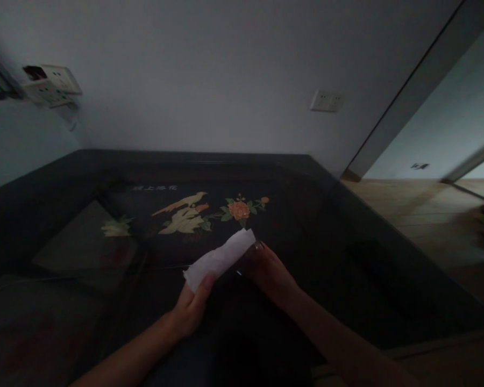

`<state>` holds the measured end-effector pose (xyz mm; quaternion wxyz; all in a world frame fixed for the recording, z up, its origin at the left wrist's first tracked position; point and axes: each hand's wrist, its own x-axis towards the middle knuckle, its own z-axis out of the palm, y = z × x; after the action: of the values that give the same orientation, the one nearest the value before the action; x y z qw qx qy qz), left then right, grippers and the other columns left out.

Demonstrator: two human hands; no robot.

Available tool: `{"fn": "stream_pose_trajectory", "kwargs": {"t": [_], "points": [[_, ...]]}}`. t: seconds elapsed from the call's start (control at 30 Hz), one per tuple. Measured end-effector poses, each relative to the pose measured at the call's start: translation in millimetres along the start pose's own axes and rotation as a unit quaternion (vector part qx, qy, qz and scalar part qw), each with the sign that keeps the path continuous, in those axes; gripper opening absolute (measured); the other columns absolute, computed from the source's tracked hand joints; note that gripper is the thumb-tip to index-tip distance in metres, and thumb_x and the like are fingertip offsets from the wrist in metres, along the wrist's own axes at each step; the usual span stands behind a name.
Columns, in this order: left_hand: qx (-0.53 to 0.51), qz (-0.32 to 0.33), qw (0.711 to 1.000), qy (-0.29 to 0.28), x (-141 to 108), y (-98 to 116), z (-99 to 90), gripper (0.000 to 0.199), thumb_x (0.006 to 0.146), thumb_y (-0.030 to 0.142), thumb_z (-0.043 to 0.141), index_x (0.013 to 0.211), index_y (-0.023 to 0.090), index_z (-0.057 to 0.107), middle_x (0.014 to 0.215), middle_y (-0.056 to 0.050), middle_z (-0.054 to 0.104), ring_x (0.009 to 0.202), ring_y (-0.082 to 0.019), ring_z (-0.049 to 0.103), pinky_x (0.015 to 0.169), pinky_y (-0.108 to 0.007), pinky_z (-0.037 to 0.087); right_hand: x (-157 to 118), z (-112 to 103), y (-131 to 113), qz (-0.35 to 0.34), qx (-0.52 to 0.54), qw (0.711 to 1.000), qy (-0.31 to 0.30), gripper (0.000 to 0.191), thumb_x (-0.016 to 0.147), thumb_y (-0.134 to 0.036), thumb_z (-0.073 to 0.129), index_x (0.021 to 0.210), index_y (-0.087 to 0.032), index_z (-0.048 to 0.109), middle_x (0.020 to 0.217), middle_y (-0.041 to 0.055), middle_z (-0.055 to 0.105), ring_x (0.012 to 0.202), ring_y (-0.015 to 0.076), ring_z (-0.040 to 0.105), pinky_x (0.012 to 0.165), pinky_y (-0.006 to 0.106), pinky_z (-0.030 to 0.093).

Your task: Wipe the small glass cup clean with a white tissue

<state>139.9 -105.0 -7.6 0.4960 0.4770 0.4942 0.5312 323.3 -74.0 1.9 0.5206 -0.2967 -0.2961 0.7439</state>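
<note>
My left hand (192, 306) is closed on one end of a folded white tissue or cloth (221, 259), its thumb lying on top. The white piece slants up to the right, held above the dark tabletop. At its far end my right hand (269, 273) curls round a dark, see-through object (247, 264) with small bright glints. Dim light hides that object's outline, and I cannot make out its kind. The white piece overlaps it or lies right beside it.
The glossy dark tabletop (306, 215) carries an inlaid bird (187, 201) and a flower (239, 210), and it reflects the room. Behind it stands a pale wall with a socket (326, 101). More sockets (58, 86) are at the left. Wooden floor (411, 209) shows at the right.
</note>
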Motion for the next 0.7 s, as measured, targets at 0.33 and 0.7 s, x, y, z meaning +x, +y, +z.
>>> {"fn": "stream_pose_trajectory", "kwargs": {"t": [0.33, 0.7], "points": [[-0.081, -0.136, 0.986, 0.060, 22, 9, 11.8, 0.038, 0.076, 0.041, 0.066, 0.097, 0.010, 0.068, 0.084, -0.010, 0.074, 0.090, -0.030, 0.069, 0.082, -0.038, 0.054, 4, -19, -60, -0.105, -0.079, 0.990, 0.055, 0.058, 0.069, -0.046, 0.074, 0.120, -0.034, 0.051, 0.124, 0.0051, 0.056, 0.104, 0.0258, 0.060, 0.086, 0.049, 0.052], [0.040, -0.213, 0.974, 0.071, 23, 9, 13.7, 0.021, 0.077, 0.033, 0.067, 0.082, 0.013, 0.069, 0.077, -0.007, 0.074, 0.084, -0.029, 0.070, 0.073, -0.035, 0.054, 33, -117, -105, -0.274, -0.610, 0.721, 0.180, 0.066, 0.061, -0.037, 0.078, 0.121, -0.024, 0.053, 0.116, 0.0085, 0.056, 0.110, 0.0278, 0.054, 0.100, 0.047, 0.040]]}}
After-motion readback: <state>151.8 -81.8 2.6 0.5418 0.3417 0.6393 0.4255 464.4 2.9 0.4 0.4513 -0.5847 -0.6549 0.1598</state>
